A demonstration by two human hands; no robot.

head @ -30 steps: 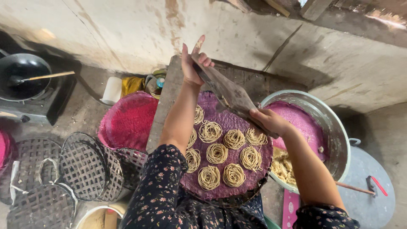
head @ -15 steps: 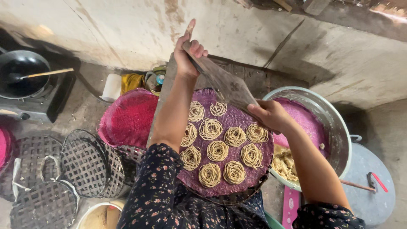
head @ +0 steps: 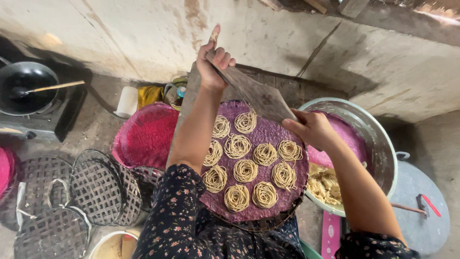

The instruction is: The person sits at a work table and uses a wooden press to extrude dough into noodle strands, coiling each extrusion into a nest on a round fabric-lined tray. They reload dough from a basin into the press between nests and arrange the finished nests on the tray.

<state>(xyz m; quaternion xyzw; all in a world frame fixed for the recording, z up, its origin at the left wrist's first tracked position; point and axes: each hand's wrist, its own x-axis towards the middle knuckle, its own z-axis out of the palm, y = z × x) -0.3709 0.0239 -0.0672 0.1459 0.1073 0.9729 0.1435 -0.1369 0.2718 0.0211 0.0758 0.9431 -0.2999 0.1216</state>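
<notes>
Since earlier, left hand point(head: 213, 64) rose slightly; both hands, right hand point(head: 311, 128) included, grip the wooden press point(head: 256, 96). Ten noodle coils point(head: 245, 170) done on purple tray point(head: 268, 204); far-right gap unfilled.

A black wok point(head: 21, 86) with a wooden-handled ladle point(head: 55, 88) in it sits on a stove point(head: 45, 120) at the far left of the floor, and nearer the wall stand a white cup point(head: 127, 101) and a yellow bag point(head: 149, 95). Several dark woven mats point(head: 72, 196) lie overlapping at the lower left, just beside a pink woven tray point(head: 146, 136). At the right, a large metal basin point(head: 371, 139) holds pale dough point(head: 323, 184) and a pink tray, and beside it a round grey lid point(head: 421, 213) carries a red-handled tool point(head: 430, 205).
</notes>
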